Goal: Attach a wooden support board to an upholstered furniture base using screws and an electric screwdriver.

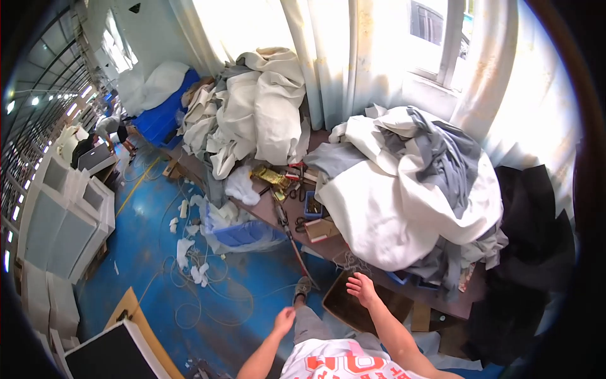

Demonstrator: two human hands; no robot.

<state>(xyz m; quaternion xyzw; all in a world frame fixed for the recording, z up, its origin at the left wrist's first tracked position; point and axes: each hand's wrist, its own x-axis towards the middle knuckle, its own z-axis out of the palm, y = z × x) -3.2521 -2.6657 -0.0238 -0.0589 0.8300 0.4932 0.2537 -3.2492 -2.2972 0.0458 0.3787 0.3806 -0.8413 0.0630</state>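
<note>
My right hand [361,289] is raised in front of me with its fingers partly spread, and nothing shows in it. It hangs over a brown open box [336,307], near the edge of the workbench [451,303]. Lower and to the left, my left hand [284,320] is loosely curled beside my leg, with no object visible in it. Closest to my right hand on the bench lies a large heap of white and grey fabric [398,208]. Left of that heap, a small blue bin [312,206], scissors [301,223] and an air gun with a hose [282,215] crowd the bench.
A second fabric heap [265,107] lies farther along the bench, by the curtains [328,57]. Hoses [221,297] and white scraps [184,251] litter the blue floor around a blue tub [237,232]. White upholstered pieces [63,215] stand at left; another person [110,128] bends far off.
</note>
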